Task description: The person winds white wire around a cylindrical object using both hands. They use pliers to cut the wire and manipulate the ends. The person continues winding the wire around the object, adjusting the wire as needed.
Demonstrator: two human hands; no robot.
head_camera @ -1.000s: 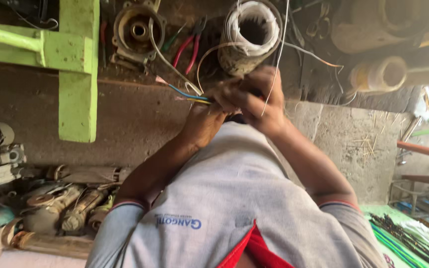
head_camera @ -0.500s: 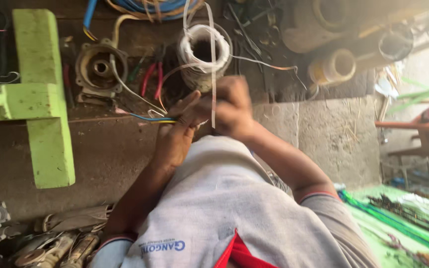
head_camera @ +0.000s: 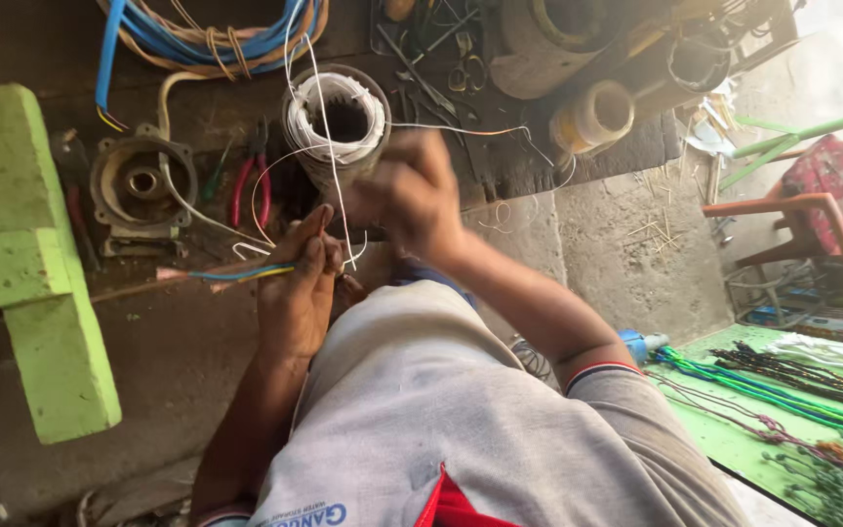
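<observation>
Just below the wound motor stator (head_camera: 336,122), which stands on the dark workbench (head_camera: 178,332), we find both hands at work on its leads. Our left hand (head_camera: 297,283) is pinched on a bundle of blue, yellow and red wires (head_camera: 231,274) that runs out to the left of the stator. Our right hand (head_camera: 412,195), blurred, is raised beside the stator's lower right edge and appears closed on a thin white lead (head_camera: 329,156) rising from the winding; the exact grip cannot be confirmed. Left of the stator lie red-handled pliers (head_camera: 251,185) and a grey motor end cover (head_camera: 139,185); farther left stands a green painted frame (head_camera: 21,273). Above the stator, a coil of blue and tan cable (head_camera: 207,39) is cut off by the picture edge. Right of it sits a tape roll (head_camera: 592,117), with scissors (head_camera: 461,73) between. Our grey shirt (head_camera: 441,420) hides the bench's near edge and the forearms' lower parts. Against the earlier frame, the stator sits lower and nearer in view, and the right hand has drawn away from the left.
</observation>
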